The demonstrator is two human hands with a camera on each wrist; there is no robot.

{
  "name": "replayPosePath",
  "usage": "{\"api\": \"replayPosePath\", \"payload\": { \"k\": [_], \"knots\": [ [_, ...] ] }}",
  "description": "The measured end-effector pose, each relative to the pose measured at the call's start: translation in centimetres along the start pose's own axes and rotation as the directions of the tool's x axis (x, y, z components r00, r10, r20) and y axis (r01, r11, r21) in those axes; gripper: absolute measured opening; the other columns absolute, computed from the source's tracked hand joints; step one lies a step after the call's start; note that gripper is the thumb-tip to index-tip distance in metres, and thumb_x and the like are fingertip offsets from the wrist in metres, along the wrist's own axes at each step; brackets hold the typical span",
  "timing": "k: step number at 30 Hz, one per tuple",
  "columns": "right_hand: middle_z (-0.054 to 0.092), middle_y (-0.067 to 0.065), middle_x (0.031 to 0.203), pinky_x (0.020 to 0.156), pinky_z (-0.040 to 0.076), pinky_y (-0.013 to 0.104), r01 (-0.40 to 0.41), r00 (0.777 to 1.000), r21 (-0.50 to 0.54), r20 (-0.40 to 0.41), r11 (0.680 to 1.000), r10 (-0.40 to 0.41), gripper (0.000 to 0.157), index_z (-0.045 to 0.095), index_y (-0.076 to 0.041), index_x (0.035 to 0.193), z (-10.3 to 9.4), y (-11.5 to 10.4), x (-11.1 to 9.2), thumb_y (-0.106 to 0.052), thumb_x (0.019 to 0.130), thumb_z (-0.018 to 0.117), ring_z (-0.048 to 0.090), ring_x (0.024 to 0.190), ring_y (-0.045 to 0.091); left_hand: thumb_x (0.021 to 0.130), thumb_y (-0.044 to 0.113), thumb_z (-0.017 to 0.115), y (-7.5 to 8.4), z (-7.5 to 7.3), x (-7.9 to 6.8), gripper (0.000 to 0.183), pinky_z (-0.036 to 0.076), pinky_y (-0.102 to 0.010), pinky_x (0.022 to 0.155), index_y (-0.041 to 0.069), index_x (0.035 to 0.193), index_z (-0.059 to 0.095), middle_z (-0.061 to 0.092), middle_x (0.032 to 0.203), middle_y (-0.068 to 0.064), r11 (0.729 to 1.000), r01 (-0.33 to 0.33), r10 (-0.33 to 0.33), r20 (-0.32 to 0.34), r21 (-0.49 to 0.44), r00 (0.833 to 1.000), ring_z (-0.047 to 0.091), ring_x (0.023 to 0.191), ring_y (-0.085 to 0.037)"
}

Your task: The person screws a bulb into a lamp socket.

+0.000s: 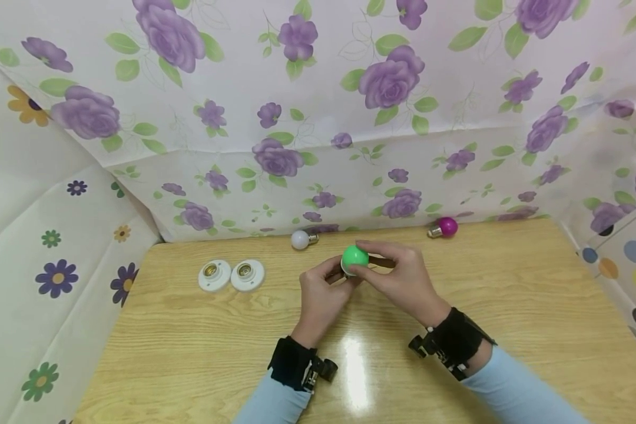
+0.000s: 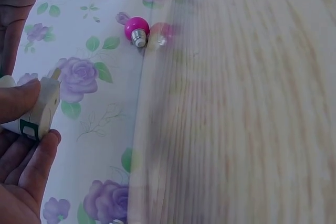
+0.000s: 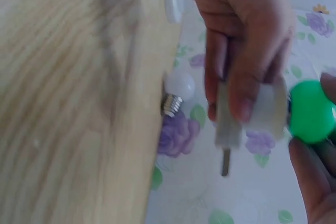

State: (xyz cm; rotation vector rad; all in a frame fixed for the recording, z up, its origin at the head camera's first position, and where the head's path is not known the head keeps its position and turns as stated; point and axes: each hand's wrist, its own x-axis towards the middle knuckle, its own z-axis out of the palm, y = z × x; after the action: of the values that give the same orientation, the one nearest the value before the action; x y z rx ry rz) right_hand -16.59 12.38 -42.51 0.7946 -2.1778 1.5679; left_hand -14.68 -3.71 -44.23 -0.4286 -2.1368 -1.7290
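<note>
Right wrist view gives the key relation: green bulb (image 3: 312, 111) and white holder (image 3: 270, 109) sit end to end, long axes roughly in one line, running sideways across that frame. Bulb's globe points away from the holder, its metal base at the holder's mouth; can't tell how deep it is seated. Flat metal prong (image 3: 226, 162) sticks out at the holder's far end, crosswise to that line. Right hand (image 1: 405, 280) is the one on the bulb, thumb and fingers pinching the globe from both sides; left hand (image 1: 320, 297) has the holder clamped between thumb and fingers. So, judging from this, any turn or pull hinges on that shared axis, right hand nearest the globe. Head view: bulb is up off the table (image 1: 191, 353), between the hands, globe uppermost. Others on the table: white bulb (image 1: 300, 239) and magenta bulb (image 1: 447, 227) near the back edge, two round lamp bases (image 1: 247, 275) side by side on the left. Writing: none readable; dark green patch (image 2: 29, 129) on the holder in left wrist view, no legible text. No brands made out.
</note>
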Motion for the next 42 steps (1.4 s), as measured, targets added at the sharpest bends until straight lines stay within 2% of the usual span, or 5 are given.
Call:
{"api": "replayPosePath", "payload": {
  "k": [10,19,24,33,42],
  "knots": [
    [0.059,0.011,0.118,0.084,0.047,0.040,0.086,0.994,-0.080,-0.054,0.993,-0.091,0.053,0.059,-0.003,0.121,-0.4,-3.2,0.6,-0.009,0.072,0.079,0.057,0.105,0.028,0.077,0.010,0.074,0.0,-0.2,0.0,0.028,0.051,-0.037,0.074,0.007,0.104,0.068,0.066,0.097,-0.005,1.000,0.006,-0.005,0.022,-0.015,1.000,0.064,0.087,-0.016],
    [0.051,0.002,0.132,0.094,0.040,0.034,0.091,0.977,-0.068,0.198,0.994,-0.076,0.048,0.055,-0.016,0.129,-1.4,-0.8,0.9,-0.018,0.084,0.070,0.047,0.119,0.017,0.078,0.013,0.074,0.1,-0.6,-0.1,0.028,0.051,-0.035,0.074,0.009,0.105,0.068,0.066,0.099,-0.002,0.999,0.031,-0.029,0.092,-0.028,0.995,0.063,0.088,-0.015],
    [0.053,-0.003,0.129,0.091,0.043,0.034,0.063,0.964,-0.024,0.260,0.998,-0.054,0.045,0.055,-0.020,0.129,-1.4,0.1,0.5,-0.018,0.086,0.067,0.050,0.115,0.015,0.078,0.015,0.074,-0.4,-0.5,-0.4,0.031,0.051,-0.035,0.074,0.009,0.108,0.067,0.066,0.101,-0.001,0.999,0.032,-0.031,0.112,-0.011,0.993,0.063,0.089,-0.013],
    [0.056,-0.001,0.124,0.084,0.047,0.033,0.007,0.970,-0.031,0.243,1.000,0.000,0.043,0.060,-0.016,0.123,-1.6,-0.5,0.5,-0.016,0.082,0.071,0.054,0.110,0.015,0.079,0.028,0.074,-3.6,0.3,-0.5,0.032,0.050,-0.027,0.074,0.023,0.109,0.067,0.065,0.101,0.008,0.999,0.034,-0.033,0.108,-0.006,0.994,0.062,0.089,-0.006],
    [0.062,0.000,0.115,0.076,0.050,0.032,0.005,0.992,-0.035,0.126,0.999,0.000,0.039,0.065,-0.013,0.115,-1.0,-0.4,0.4,-0.020,0.078,0.076,0.059,0.100,0.012,0.080,0.034,0.072,-4.0,0.3,-0.5,0.031,0.050,-0.027,0.074,0.027,0.109,0.066,0.065,0.101,0.011,0.999,0.029,-0.026,0.099,-0.023,0.995,0.062,0.090,-0.007]
  ]
}}
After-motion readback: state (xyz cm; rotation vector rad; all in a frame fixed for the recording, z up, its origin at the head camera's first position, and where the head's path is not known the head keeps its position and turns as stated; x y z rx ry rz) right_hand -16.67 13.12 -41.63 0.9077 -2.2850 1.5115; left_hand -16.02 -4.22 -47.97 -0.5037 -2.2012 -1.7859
